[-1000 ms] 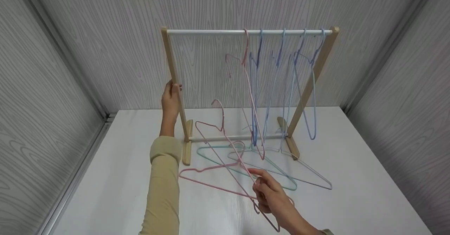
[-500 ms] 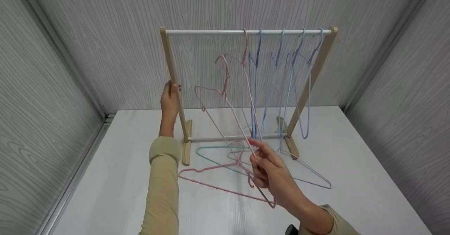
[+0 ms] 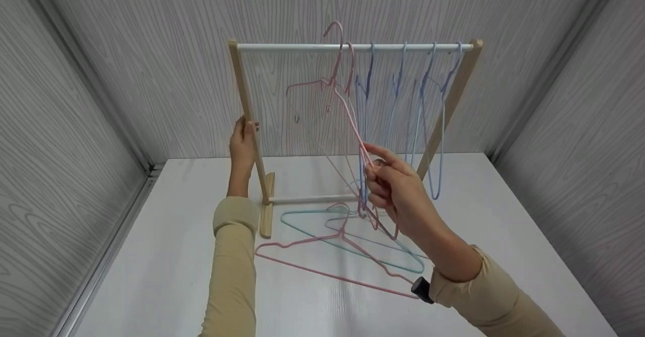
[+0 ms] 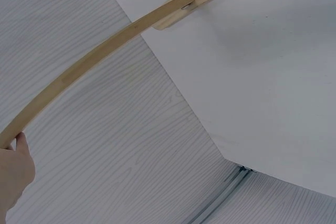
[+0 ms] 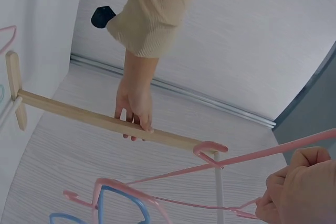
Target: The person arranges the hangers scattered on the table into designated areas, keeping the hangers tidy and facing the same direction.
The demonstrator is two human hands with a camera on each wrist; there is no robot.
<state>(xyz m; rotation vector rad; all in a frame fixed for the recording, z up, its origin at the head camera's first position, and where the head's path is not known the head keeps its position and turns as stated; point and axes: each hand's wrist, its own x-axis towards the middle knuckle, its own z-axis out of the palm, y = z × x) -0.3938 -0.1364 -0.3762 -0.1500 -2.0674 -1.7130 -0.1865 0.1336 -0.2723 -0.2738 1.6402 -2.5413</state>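
My left hand grips the left wooden post of a small clothes rack; the right wrist view shows its fingers curled over that post. A pink clothes hanger is pinched by one arm in my right hand. Its hook end stands up at the rack's white top bar, overlapping it in the head view, with the curve of the hook above the bar. Just right of it, another pink hanger hangs on the bar. Several blue hangers hang farther right.
On the white table lie a pink hanger and a teal hanger, overlapping a greyish one partly behind my right arm. A white lower rod joins the rack's feet. Wood-grain panels enclose the table's back and sides.
My right hand has risen from low over the table toward the rack, carrying the pink hanger up until its hook reaches the bar's height. My left hand stays on the post.
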